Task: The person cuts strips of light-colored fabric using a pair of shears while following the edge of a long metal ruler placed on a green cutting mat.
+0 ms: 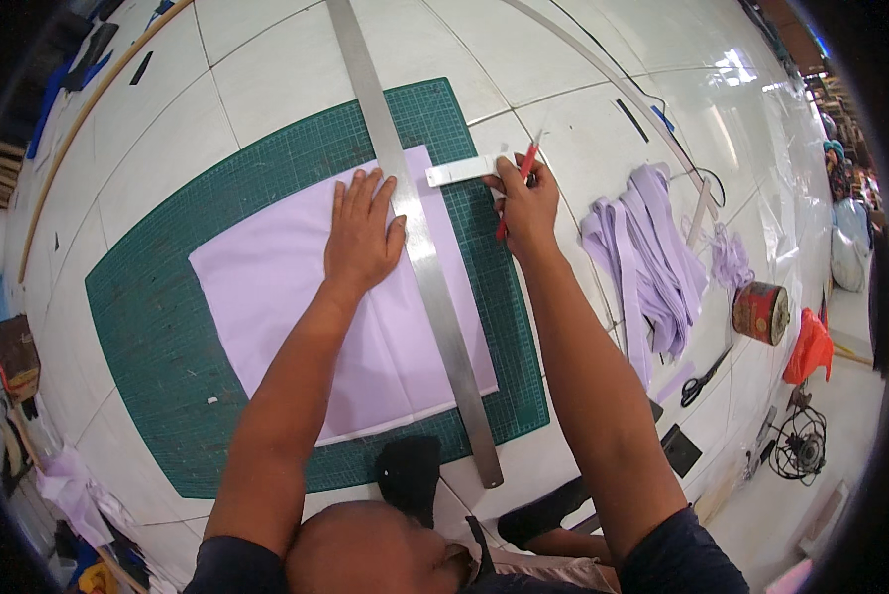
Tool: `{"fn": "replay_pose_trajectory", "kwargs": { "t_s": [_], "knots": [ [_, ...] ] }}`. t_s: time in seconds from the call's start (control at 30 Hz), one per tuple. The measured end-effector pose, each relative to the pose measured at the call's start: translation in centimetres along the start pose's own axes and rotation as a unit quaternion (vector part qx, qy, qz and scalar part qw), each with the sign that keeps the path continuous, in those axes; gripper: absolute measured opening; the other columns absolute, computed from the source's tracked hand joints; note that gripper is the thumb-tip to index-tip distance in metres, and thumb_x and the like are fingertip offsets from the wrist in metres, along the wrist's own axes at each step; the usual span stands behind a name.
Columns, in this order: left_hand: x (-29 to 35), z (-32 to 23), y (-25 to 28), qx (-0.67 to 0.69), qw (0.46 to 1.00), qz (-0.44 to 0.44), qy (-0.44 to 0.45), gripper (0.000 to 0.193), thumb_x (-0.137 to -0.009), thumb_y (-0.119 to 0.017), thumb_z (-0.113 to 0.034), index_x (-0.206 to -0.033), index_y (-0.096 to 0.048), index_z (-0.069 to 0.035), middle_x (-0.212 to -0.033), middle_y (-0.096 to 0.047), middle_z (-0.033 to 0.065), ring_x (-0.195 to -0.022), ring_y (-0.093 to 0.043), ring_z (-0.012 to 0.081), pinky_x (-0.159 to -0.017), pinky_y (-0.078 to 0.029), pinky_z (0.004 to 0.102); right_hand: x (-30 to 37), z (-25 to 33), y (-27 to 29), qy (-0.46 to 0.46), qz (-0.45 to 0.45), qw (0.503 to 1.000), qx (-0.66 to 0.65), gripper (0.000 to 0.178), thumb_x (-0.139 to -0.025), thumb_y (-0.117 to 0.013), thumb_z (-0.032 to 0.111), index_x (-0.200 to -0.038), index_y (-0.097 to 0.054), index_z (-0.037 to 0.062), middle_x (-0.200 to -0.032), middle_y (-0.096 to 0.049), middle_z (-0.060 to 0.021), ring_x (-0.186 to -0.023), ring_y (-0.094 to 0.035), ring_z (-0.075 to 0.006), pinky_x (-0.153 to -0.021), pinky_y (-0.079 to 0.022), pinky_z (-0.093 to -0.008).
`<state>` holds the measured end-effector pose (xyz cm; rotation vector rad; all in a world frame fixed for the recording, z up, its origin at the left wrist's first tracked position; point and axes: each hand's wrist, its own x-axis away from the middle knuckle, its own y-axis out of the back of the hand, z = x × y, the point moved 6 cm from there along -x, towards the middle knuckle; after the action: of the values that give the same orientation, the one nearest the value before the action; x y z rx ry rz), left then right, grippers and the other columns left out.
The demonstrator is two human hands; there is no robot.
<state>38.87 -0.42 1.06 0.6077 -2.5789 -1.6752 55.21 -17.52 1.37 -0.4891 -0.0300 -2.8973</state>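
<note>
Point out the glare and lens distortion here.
Head view: glare on the white tiles at upper right, a softer shine on the metal ruler beside the left hand; same head view: the tan strip at left looks bowed, and the corners go black.

Pale, fairly even light keeps the middle bright, leaving only faint, soft shadows on the flat lilac cloth. The glossy white tiled floor is well lit, with harsh white glare toward the far right, where clear crinkled plastic sheeting glints. A milder sheen runs along the long, flat steel ruler. Fine grid lines show on the green rectangular cutting mat; the outer left and right look dimmer and softer. Fisheye distortion bows the tile joints, and the rim fades to black
</note>
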Motion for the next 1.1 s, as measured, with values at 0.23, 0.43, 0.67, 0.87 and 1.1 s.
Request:
{"fn": "replay_pose_trajectory", "kwargs": {
  "t_s": [0.23,0.43,0.67,0.87,1.1],
  "knots": [
    [-0.2,-0.1,0.1,0.025,1.0,0.007,0.01,0.053,-0.092,-0.056,-0.021,-0.141,-0.049,-0.001,-0.15,-0.044,0.0216,-0.144,-0.033,0.0405,-0.122,-0.017,0.054,-3.4,-0.8,-3.2,0.033,-0.004,0.995,0.095,0.045,-0.09,-0.072,0.025,-0.118,-0.056,-0.0051,-0.081,-0.071,-0.011,-0.069,-0.065,-0.0158,-0.059,-0.048,-0.0278],
    [-0.4,0.0,0.2,0.024,0.999,0.018,0.017,0.053,-0.092,-0.056,-0.022,-0.141,-0.049,-0.001,-0.149,-0.044,0.0214,-0.144,-0.033,0.0408,-0.122,-0.018,0.0543,-3.4,-1.1,-3.3,0.034,-0.006,0.992,0.121,0.04,-0.089,-0.072,0.025,-0.114,-0.057,-0.0032,-0.082,-0.069,-0.0103,-0.068,-0.065,-0.0166,-0.057,-0.051,-0.0298],
    [-0.3,0.0,0.3,0.013,1.0,0.009,0.009,0.053,-0.092,-0.057,-0.022,-0.14,-0.05,-0.002,-0.149,-0.044,0.0211,-0.144,-0.034,0.0402,-0.122,-0.018,0.0546,-2.8,-0.5,-3.6,0.004,0.015,0.994,0.113,0.038,-0.092,-0.071,0.023,-0.116,-0.056,-0.0023,-0.087,-0.066,-0.007,-0.077,-0.068,-0.0128,-0.055,-0.05,-0.0252],
    [-0.3,-0.5,0.3,0.006,1.0,-0.021,-0.009,0.051,-0.09,-0.061,-0.021,-0.136,-0.054,0.0,-0.146,-0.047,0.021,-0.141,-0.039,0.0404,-0.12,-0.022,0.0557,-2.7,-0.1,-2.9,0.016,0.018,0.998,0.05,0.039,-0.091,-0.07,0.023,-0.117,-0.057,-0.0026,-0.085,-0.068,-0.0106,-0.074,-0.067,-0.0163,-0.057,-0.054,-0.0291],
    [0.2,0.4,-0.2,-0.013,0.999,-0.028,-0.03,0.054,-0.091,-0.061,-0.023,-0.139,-0.052,0.0,-0.147,-0.047,0.0214,-0.141,-0.037,0.0419,-0.12,-0.021,0.0557,6.9,-2.1,6.7,-0.042,0.014,0.997,0.067,0.04,-0.095,-0.066,0.026,-0.121,-0.056,-0.0029,-0.084,-0.066,-0.0107,-0.057,-0.054,-0.011,-0.049,-0.043,-0.0251]
  ]
}}
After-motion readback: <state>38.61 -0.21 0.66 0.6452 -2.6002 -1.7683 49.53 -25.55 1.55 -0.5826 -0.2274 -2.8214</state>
